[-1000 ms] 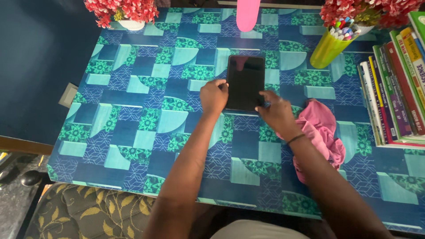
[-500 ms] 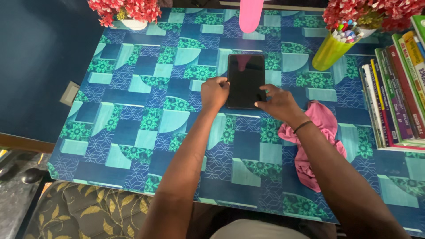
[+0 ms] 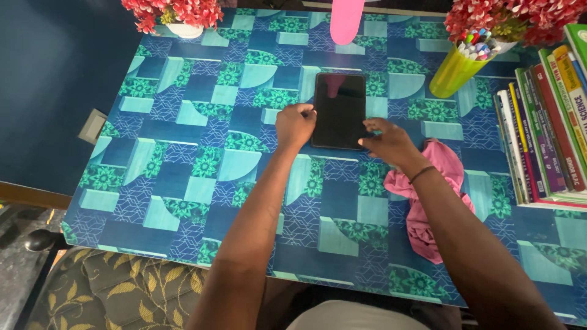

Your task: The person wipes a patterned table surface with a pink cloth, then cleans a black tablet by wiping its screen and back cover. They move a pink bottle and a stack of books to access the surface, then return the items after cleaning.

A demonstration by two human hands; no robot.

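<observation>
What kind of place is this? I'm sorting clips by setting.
Probably a home study desk: a row of books, a yellow-green pen cup, and a dark tablet on a patterned table.

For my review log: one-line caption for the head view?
Both hands, left hand and right hand, grip a dark tablet on a patterned table.

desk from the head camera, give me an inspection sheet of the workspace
surface: table with blue and teal patterned cover.
job's things: flat black tablet with dark screen, lying flat.
clutter: crumpled pink cloth; yellow-green cup of pens; row of books; two pots of red flowers; pink object at the far edge.
grippers: left hand at the tablet's left edge, right hand at its lower right corner.
cables: nothing seen.
surroundings: dark blue wall; floral cushion.
</observation>
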